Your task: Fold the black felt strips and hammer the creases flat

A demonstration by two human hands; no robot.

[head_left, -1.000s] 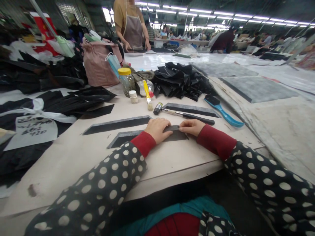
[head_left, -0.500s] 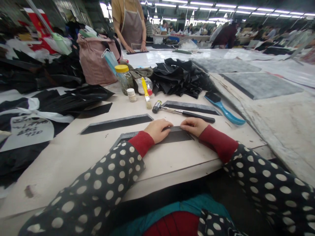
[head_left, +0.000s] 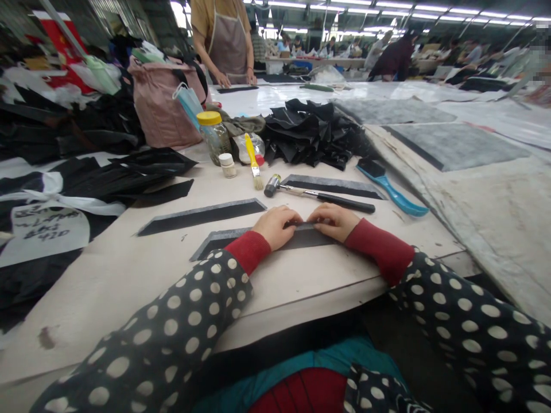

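Observation:
A dark strip of material with a grey border (head_left: pixel 307 238) lies on the table in front of me. Along its far edge, my left hand (head_left: pixel 279 225) pinches the border with bent fingers. Close beside it, my right hand (head_left: pixel 334 221) pinches the same edge, its thumb and fingertips together. The fingertips of both hands nearly meet, and the edge between them looks folded up. Just beyond my hands lies a hammer (head_left: pixel 321 197) with a black handle. Another grey-edged black strip (head_left: pixel 202 217) rests to the left, and a third strip (head_left: pixel 333 186) behind the hammer.
A yellow brush (head_left: pixel 252 158), a small white bottle (head_left: pixel 227 165) and a yellow-lidded jar (head_left: pixel 212 137) stand beyond. A blue-handled brush (head_left: pixel 398 195) lies right. Black pieces (head_left: pixel 310 135) are heaped behind; a pink bag (head_left: pixel 166 103) stands at left. A co-worker (head_left: pixel 228 46) stands across the table.
My right hand has moved left along the strip's far edge, closer to my left hand. The edge between them now looks more folded. The view has shifted slightly.

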